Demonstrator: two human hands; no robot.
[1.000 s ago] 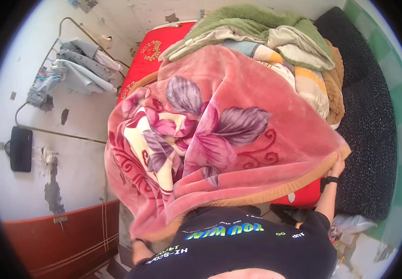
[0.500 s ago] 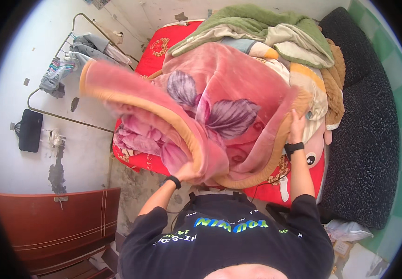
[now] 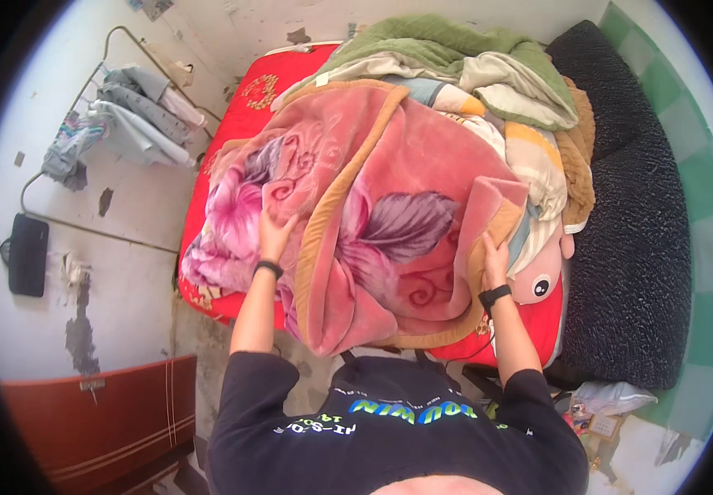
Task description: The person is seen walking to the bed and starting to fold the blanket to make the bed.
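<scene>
A thick pink plush blanket [image 3: 422, 157] with purple flowers and an orange-tan border lies bunched over the bed. Its left part is folded over, so the border runs in a curved band down the middle. My left hand [image 3: 275, 238] grips the blanket left of that band, with the thumb apart and the other fingers partly hidden in the plush. At the lower right, my right hand [image 3: 494, 261] is closed around the border at the blanket's near right corner. A black band circles each wrist.
Beneath lies a red bedsheet [image 3: 208, 188]. A green quilt [image 3: 447, 45], a brown cover [image 3: 579, 148] and a pink plush toy [image 3: 538, 272] lie behind and right. A dark padded panel [image 3: 633, 239] borders the bed's right; a clothes rack [image 3: 109, 223] stands left.
The blanket's raised left flap has come down and folded over to the right. My left hand has moved from the near edge up and left; my right hand has shifted slightly nearer and left.
</scene>
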